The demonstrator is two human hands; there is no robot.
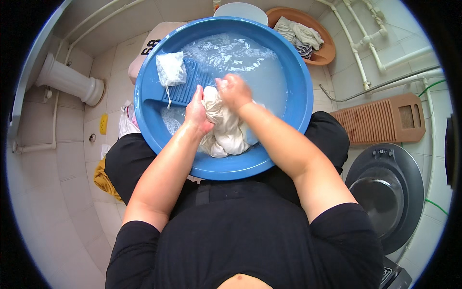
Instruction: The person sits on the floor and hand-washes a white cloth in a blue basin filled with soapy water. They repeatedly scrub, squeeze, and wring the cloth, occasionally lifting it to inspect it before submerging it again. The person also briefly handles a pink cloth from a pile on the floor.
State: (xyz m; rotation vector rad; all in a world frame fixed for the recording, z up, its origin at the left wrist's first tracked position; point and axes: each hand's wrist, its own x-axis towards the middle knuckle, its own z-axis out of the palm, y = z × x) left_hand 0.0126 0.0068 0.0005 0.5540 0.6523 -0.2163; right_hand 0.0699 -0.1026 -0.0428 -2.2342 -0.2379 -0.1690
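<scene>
A wet white garment (pixel 226 132) lies bunched in a big blue wash basin (pixel 293 67) filled with soapy water. My left hand (pixel 196 111) grips its left side. My right hand (pixel 234 91) presses down on its top, fingers curled into the cloth. The garment rests at the lower end of the ribbed washboard (pixel 185 89) moulded into the basin. A small white mesh bag (pixel 171 69) sits at the washboard's upper left, apart from both hands.
A brown basin (pixel 325 53) holding striped and pale clothes stands at the back right. A brown wooden washboard (pixel 385 120) lies on the tiled floor at right, above a washing-machine door (pixel 385 192). A white pedestal (pixel 67 79) and yellow cloth (pixel 103 180) are at left.
</scene>
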